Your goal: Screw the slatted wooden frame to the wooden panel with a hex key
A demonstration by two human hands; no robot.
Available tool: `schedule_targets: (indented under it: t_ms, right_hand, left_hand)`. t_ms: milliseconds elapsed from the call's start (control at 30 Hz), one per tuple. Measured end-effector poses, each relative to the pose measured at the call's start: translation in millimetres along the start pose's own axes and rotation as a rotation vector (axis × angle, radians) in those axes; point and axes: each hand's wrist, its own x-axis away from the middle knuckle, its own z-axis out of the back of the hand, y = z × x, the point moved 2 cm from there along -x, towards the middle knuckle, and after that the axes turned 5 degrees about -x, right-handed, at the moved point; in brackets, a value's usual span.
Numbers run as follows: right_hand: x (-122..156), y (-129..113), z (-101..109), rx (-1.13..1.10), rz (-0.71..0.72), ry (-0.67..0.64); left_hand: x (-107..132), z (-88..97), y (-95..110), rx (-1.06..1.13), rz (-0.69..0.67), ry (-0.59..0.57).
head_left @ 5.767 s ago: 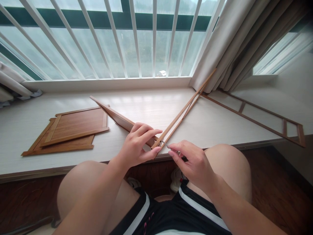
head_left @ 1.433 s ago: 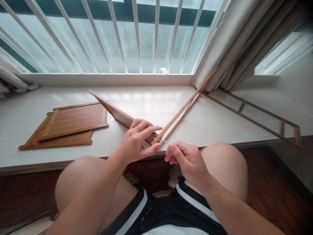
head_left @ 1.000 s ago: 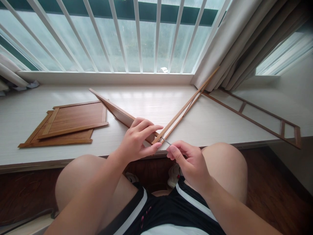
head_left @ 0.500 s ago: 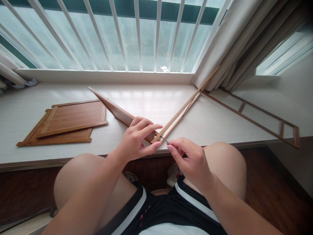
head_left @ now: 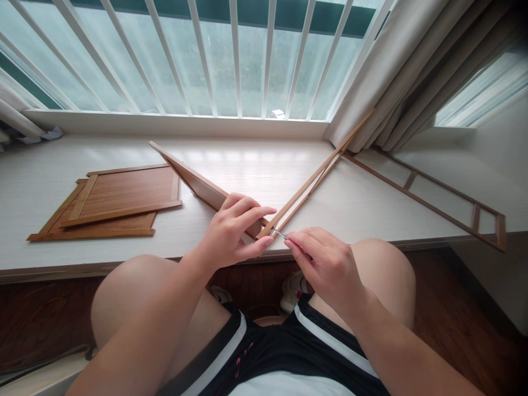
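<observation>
Right hand [head_left: 325, 258]: we're pinching a thin metal tool [head_left: 281, 234] between thumb and forefinger tips, no gap left; the other fingers are curling under.
Tool: sitting at the ledge's front edge, around mid-length; its far end is reaching the near end of the wood strips [head_left: 299, 191], exact contact too small to tell.
Long axis: tool is running from the right fingertips leftward and slightly away from us, crossing the strips' line; strips are slanting off toward the back right corner.
Nearer hand: right is holding the tool; left is sitting closer to its far end.
Left hand [head_left: 231, 231]: we're spreading thumb and forefinger partway, thumb tip at the strips' near end, forefinger just beside the upper strip; can't tell if the other fingers are gripping.
Tilted panel [head_left: 202, 188]: standing slanted, its near end going behind our left hand, its far end rising toward the back left.
Flat panels: upper panel [head_left: 132, 190] is overlapping lower panel [head_left: 99, 235], both lying toward the ledge's left end.
Ladder-like frame [head_left: 410, 180]: lying at the right end, its near corner sticking out past the front edge.
Ledge [head_left: 247, 165]: running under the barred window, carrying the wood.
</observation>
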Motion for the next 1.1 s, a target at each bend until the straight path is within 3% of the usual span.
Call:
schedule_targets:
  t_ms: [467,700,967,1100]
  right_hand:
    - [-1.7,-0.4,0.3,-0.031,-0.021,-0.068]
    - [-4.0,-1.2,-1.7,-0.296,-0.204,-0.105]
    - [-1.8,-1.9,0.4,-0.351,-0.211,0.034]
    - [-3.1,-3.1,1.8,-0.288,-0.120,0.081]
  left_hand:
    - [-0.2,0.6,-0.2,-0.004,-0.005,0.003]
    - [-1.0,0.2,-0.1,-0.005,-0.001,0.004]
    - [-0.9,0.8,0.5,-0.004,-0.002,0.001]
    - [-1.2,1.0,0.7,0.002,-0.010,0.010]
